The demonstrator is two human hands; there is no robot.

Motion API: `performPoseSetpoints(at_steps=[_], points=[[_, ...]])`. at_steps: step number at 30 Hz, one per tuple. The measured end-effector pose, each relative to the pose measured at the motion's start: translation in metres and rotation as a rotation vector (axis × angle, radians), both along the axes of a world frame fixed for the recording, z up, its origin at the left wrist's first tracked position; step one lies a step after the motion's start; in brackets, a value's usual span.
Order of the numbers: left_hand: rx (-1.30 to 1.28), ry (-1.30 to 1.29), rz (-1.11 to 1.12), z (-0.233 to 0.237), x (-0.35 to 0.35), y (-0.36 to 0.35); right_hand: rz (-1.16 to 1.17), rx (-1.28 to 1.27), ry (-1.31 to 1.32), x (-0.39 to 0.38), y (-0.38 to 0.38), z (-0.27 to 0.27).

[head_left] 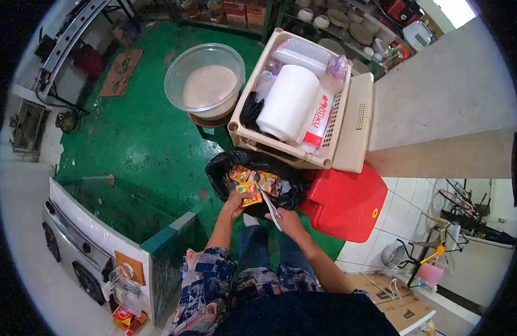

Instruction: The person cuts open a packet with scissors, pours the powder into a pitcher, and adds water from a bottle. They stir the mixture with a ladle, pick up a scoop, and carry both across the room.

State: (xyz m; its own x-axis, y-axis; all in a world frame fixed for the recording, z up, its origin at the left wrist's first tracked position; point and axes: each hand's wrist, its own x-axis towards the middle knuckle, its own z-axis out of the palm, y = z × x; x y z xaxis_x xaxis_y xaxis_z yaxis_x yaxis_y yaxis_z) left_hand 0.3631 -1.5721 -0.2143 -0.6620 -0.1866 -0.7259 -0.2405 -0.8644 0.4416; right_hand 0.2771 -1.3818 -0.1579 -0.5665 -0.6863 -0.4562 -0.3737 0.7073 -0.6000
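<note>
Covering most of the view: green floor (131, 151), smooth, slightly glossy, scuffed. On the far side, a beige crate (286, 152), rigid plastic with slotted walls, high sides probably keeping its bulky load together; a fat white cylindrical roll (289, 101) lies inside among plastic-wrapped packs. Red lid-like piece (348, 204), hard plastic, rounded corners, just beside the bag. Round clear tub (177, 63) holds something pale, sits on a low stool, likely to keep it off the floor. Black bag (215, 168), thin crinkly plastic, mouth spread wide in front of the knees, presumably for easy reach; yellow-red packets (267, 182) heaped in it.

Right hand (290, 222): fingers closed around a long, narrow, pale tool (273, 213), scissors or knife, can't tell; its tip is up by the sachet, contact unclear. Left hand (231, 206): fingers pinched nearly shut on one sachet (249, 193), flat, rectangular, shiny, yellow and red. Sachet is over the bag's near opening, printed face up, gripped at the side nearest the palm, seemingly leaving the far part exposed to the tool.
</note>
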Motion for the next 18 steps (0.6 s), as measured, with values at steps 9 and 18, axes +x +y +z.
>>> performPoseSetpoints(at_steps=[9,18], points=[[0.11,0.076,0.232,-0.005,0.031,-0.012,0.022,-0.114,-0.109,-0.035,0.043,0.088],[0.293,0.432,0.354,0.109,0.022,0.009,-0.255,0.144,0.498,-0.17,-0.008,0.154]])
